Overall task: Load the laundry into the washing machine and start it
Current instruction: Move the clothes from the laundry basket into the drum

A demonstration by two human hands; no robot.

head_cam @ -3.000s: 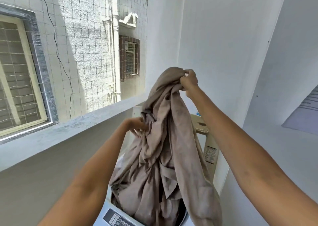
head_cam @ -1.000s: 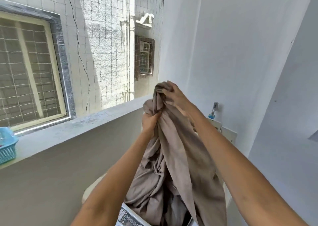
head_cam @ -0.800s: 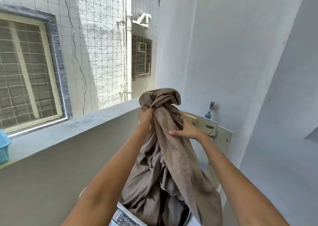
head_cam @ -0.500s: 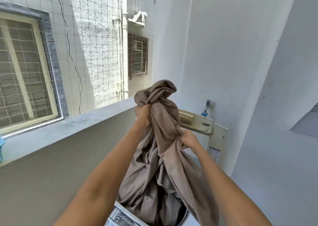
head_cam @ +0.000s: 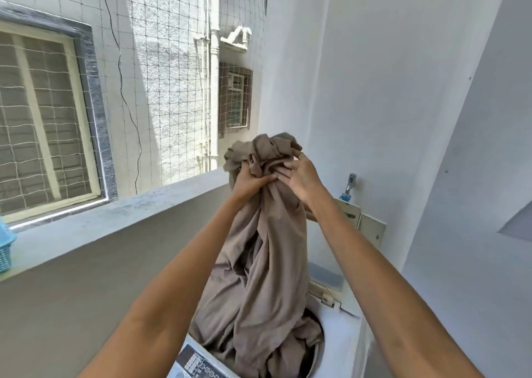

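Note:
A large brown-grey sheet point(head_cam: 267, 262) hangs in a long bunch from my raised hands down into the open tub of a white top-loading washing machine point(head_cam: 342, 346). My left hand point(head_cam: 249, 182) grips the bunched top of the sheet from the left. My right hand point(head_cam: 299, 176) presses on the same bunch from the right, its fingers spread over the folds. The machine's control panel point(head_cam: 198, 363) shows at the bottom edge. Its raised lid point(head_cam: 371, 228) stands behind the sheet against the wall. The tub's inside is hidden by fabric.
A grey ledge point(head_cam: 115, 219) runs along the left under a netted opening, with a blue basket point(head_cam: 5, 248) at its far left end. A tap point(head_cam: 349, 186) sticks out of the white wall behind the machine. White walls close in on the right.
My right hand has climbed from lower on the sheet to the bunch at the top, beside my left hand. The sheet stays gathered over the tub.

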